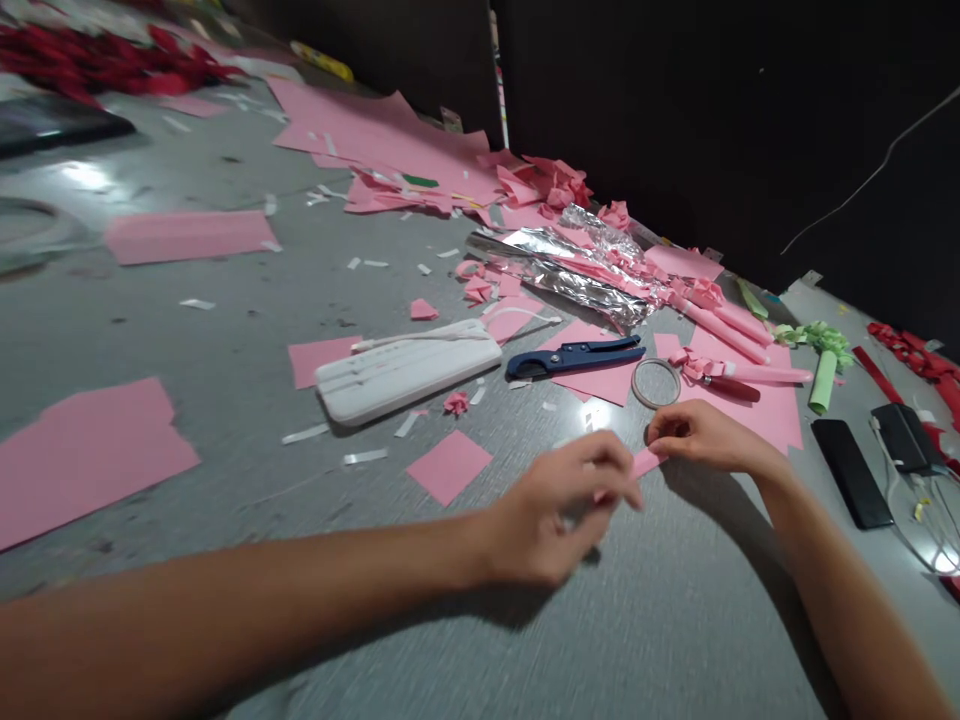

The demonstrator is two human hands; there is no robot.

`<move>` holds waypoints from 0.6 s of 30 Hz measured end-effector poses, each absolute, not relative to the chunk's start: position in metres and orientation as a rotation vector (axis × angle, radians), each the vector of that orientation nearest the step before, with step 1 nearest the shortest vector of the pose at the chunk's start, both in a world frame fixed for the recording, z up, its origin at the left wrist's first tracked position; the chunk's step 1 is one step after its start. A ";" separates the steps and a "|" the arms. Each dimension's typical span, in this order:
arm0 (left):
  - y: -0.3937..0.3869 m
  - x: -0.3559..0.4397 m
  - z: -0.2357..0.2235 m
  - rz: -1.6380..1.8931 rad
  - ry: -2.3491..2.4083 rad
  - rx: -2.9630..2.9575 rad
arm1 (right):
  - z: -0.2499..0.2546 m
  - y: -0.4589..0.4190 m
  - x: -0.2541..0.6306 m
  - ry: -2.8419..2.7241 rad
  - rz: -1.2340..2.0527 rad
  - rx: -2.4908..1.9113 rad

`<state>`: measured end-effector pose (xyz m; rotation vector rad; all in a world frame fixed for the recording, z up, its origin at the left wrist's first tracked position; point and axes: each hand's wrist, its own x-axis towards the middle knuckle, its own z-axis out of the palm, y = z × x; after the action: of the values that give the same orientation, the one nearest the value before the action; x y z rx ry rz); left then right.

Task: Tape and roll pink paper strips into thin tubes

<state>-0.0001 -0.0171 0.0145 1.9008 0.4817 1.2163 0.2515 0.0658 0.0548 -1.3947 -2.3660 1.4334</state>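
Here's the pink strip (649, 462), stretched between the hands — my right hand (701, 437) pinches its right end, while my left hand (559, 510) is a blur at the other, grip impossible to tell. Pull too hard and thin paper could tear; reach carelessly — the tape ring (654, 404), just beyond, could get knocked into the blue tool (577, 357).

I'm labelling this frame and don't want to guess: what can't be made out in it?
All in the head view:
- Left hand: motion blur hides exactly how its fingers meet the pink strip.
- Pink strip: its ends are hidden by the left hand and the right hand.
- Dark flat object, upper left: cut off by the left edge; I can't identify it.
- Pale ring, left: blurred and cut off by the same edge.
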 end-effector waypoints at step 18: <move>0.024 -0.014 0.033 1.096 0.435 0.997 | 0.056 0.037 0.226 -2.760 0.650 -1.021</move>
<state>-0.0140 0.0245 0.0329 0.9970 0.4349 1.0958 0.2258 0.0367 0.0557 -1.0209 -2.7602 0.6498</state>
